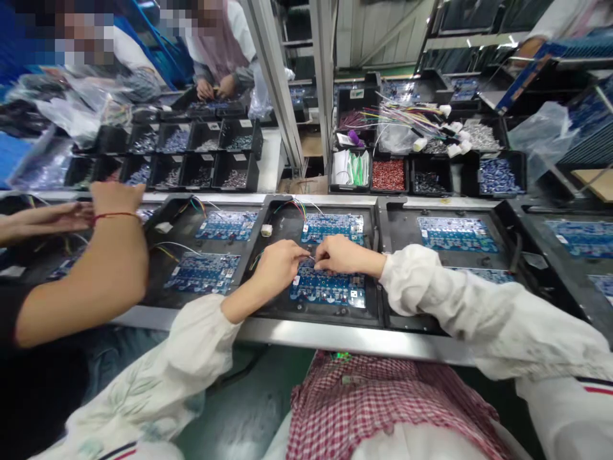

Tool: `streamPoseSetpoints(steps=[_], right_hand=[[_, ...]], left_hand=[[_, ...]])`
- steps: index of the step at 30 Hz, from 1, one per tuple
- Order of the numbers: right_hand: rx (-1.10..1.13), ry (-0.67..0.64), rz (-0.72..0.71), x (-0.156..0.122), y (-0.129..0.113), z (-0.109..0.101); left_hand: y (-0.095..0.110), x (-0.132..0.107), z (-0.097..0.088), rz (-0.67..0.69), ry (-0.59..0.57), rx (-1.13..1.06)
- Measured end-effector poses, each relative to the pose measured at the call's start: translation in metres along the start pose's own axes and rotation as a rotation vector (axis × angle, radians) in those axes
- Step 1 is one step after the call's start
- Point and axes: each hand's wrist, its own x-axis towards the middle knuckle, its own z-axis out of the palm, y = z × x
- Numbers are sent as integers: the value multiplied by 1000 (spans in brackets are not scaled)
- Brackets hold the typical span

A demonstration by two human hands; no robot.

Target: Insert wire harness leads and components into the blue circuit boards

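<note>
Right in the middle of this shot there's a blue circuit board [328, 289] lying flat in a black fixture tray [311, 315], and both hands are down on it. The left hand [280, 268] and right hand [342, 254] come in from opposite sides, fingers curled and nearly meeting over the board's top edge. There seems to be a thin wire [310, 258] between them, but it's too tiny to be sure, so I can't say if either hand has a real grip on it.

Just above sits a second board [332, 229] with colored leads running to a white connector [266, 230]. My worry is a snagged lead: one tug could strain a joint or pull a wire loose. Bare fingers on the board could also bend something small or leave smudges, and the puffy white sleeves [431, 287] could catch on parts.

A co-worker's arm with a red string bracelet [117, 217] is working the next tray along, close enough for a bumped elbow. Past the steel bench edge [306, 335], black bins hold small parts, including red components [388, 174], with a bundle of colored wires [407, 115] behind them.
</note>
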Motion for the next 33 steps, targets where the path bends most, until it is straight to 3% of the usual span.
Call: streamPoseSetpoints(steps=[3,6,33], right_hand=[[27,137,86,-4,2,19],[16,214,76,-2,7,27],[-18,232,67,-5,6,26]], left_hand=[[-2,6,12,-142,-95,-272],[-4,9,17,-176,-109,-362],[2,8,19,-121,-87,-307]])
